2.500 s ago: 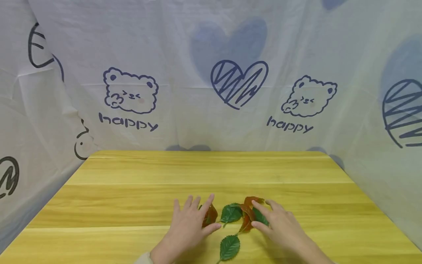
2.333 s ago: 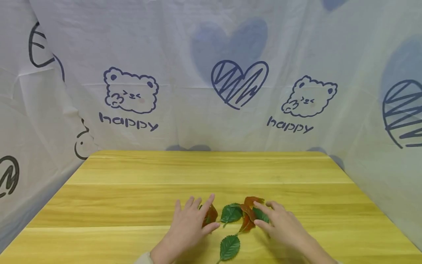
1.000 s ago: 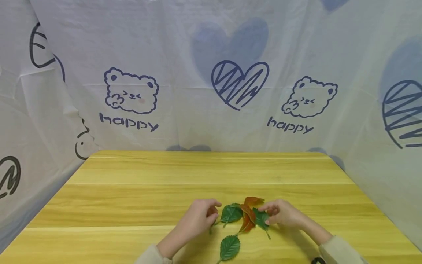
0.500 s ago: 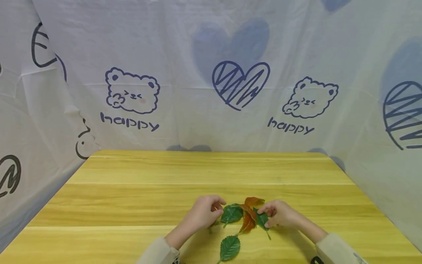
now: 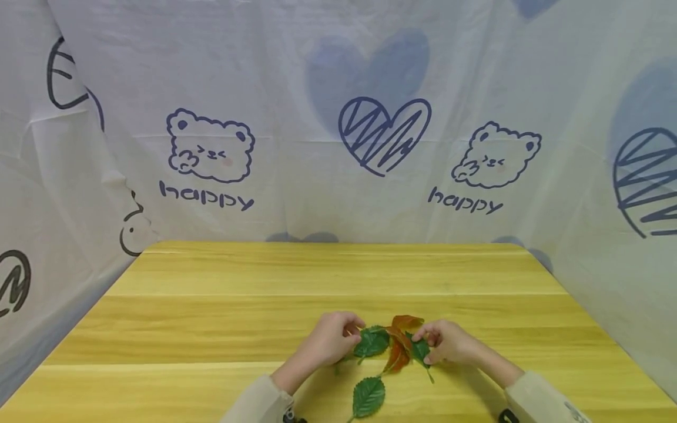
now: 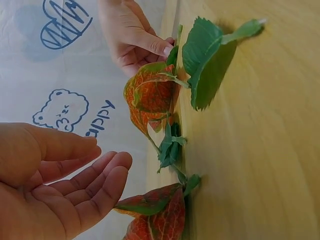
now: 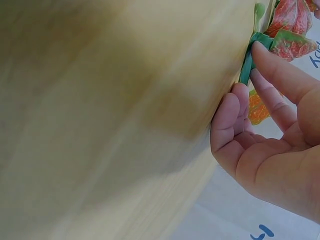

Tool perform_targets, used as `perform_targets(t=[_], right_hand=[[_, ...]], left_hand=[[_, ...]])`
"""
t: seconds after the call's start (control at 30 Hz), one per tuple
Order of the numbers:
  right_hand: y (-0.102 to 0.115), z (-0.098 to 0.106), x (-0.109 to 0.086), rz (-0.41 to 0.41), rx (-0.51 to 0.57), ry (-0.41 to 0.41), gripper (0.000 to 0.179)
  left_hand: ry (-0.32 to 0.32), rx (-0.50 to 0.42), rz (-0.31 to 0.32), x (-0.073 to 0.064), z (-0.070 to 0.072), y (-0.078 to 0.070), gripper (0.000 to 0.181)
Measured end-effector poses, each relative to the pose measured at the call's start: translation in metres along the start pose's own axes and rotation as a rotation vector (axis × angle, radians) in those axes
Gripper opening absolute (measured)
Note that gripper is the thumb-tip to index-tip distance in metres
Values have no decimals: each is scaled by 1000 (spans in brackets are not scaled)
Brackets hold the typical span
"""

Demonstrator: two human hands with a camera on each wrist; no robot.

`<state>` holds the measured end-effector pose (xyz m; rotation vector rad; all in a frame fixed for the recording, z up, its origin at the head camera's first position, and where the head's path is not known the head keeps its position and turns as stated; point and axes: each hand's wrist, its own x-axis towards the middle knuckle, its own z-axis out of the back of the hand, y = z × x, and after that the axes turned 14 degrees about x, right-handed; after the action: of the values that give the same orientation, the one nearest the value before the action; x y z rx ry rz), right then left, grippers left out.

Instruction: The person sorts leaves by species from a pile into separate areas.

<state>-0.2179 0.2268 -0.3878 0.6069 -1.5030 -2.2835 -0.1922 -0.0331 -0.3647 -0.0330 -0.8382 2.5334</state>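
Observation:
My left hand (image 5: 334,341) is slightly bent left of the middle green leaf (image 5: 372,342), fingertips near its edge. Its thumb and fingers stand apart with nothing between them in the left wrist view, close over a red leaf (image 6: 165,215) that this hand hides in the head view. With my right hand (image 5: 446,343) I pinch the right green leaf (image 5: 420,349) between thumb and forefinger, the other fingers curled; the right wrist view shows the fingertips on this green leaf (image 7: 247,65). Orange-red leaves (image 5: 398,357) lie between the hands, overlapping the green ones.
Another green leaf (image 5: 368,396) lies nearer the front, its stem pointing toward me. All of it rests on a yellow wood-grain table (image 5: 211,329). A pale cloth (image 5: 296,176) printed with hearts and bears hangs behind the table and along both sides.
Both hands were spread flat over the leaves. The left has bent and shifted right toward the middle green leaf; the right has drawn its fingers in on the right green leaf. The leaves stay put.

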Motion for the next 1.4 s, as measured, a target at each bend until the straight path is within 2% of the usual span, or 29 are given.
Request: perform_targets(t=[0.3,0.5,0.87,0.97,1.2,1.4], right_hand=[[-1,0,0,6,-23,-11,32],[-1,0,0,8,-7,7,30],[-1,1,0,34,-2,28,30],[-1,1,1,40,-5,29,29],[0,1,1,49,-25,34,29],[-1,1,1,59,-43,33,29]], left_hand=[[21,-10,-4,8,-9,-6,17],[72,-49,4,12,-15,-9,17],[173,-246,29,18,-25,-12,12],[195,-270,26,19,-27,-12,12],[243,-233,7,20,-30,-15,15],[253,-206,31,21,-32,-17,14]])
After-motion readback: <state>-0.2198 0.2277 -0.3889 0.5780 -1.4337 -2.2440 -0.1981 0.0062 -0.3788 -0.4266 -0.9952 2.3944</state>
